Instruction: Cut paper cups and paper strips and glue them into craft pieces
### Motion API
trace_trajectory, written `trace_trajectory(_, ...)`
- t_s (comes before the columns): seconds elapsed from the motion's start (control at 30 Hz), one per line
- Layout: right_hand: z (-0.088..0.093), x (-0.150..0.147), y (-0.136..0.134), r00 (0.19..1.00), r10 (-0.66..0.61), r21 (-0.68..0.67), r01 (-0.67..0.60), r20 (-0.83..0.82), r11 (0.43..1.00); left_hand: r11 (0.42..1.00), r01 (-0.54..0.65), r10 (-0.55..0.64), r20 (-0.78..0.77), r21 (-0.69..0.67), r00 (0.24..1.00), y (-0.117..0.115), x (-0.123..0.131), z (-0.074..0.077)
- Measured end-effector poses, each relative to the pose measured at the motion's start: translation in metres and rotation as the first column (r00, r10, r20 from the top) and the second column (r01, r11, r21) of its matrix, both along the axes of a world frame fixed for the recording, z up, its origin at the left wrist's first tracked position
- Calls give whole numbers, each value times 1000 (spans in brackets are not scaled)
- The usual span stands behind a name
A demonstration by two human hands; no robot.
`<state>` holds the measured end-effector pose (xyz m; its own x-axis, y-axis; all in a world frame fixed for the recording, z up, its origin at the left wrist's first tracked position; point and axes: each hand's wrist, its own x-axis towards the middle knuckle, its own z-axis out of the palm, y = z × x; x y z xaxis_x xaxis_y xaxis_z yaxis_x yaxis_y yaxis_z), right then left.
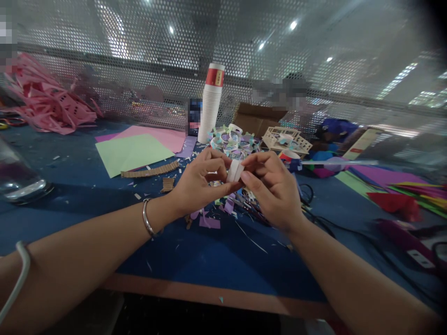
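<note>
Between the fingertips of both hands is a small white folded paper piece, held above the table. My left hand pinches its left side with thumb and forefinger. My right hand grips its right side with thumb and fingers. Just behind the hands lies a cluster of cut paper rings and star shapes in white, green and purple. Paper scraps, several of them purple, are scattered beneath and around my hands.
A tall stack of paper cups stands behind the hands. Green paper and a cardboard strip lie left, near a glass. Pink shredded paper is far left. A black cable crosses the right side, near coloured sheets.
</note>
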<state>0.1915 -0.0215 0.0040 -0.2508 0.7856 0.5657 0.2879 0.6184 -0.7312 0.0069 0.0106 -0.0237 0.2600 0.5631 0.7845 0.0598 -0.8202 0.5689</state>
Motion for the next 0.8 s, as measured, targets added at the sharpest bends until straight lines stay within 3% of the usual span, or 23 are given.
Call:
trace_trajectory(0.2,2,1,4,997,-47,15,49,-67,999,931,-114,159,-103,347,982,0,-7,8)
trace_trajectory(0.33,2,1,6,991,3,-25,-6,-132,1000,880,-128,224,-163,457,961,1,-9,8)
trace_trajectory(0.43,0,0,6,985,26,-43,-34,-168,998,871,-94,211,-195,481,958,0,-7,6)
trace_trajectory(0.6,-1,-1,4,981,39,-77,-54,-192,996,904,-67,179,-233,421,956,-3,-7,8)
trace_trajectory(0.8,-2,-1,6,956,74,-126,-114,-285,985,925,-87,161,-175,371,971,-7,-4,10)
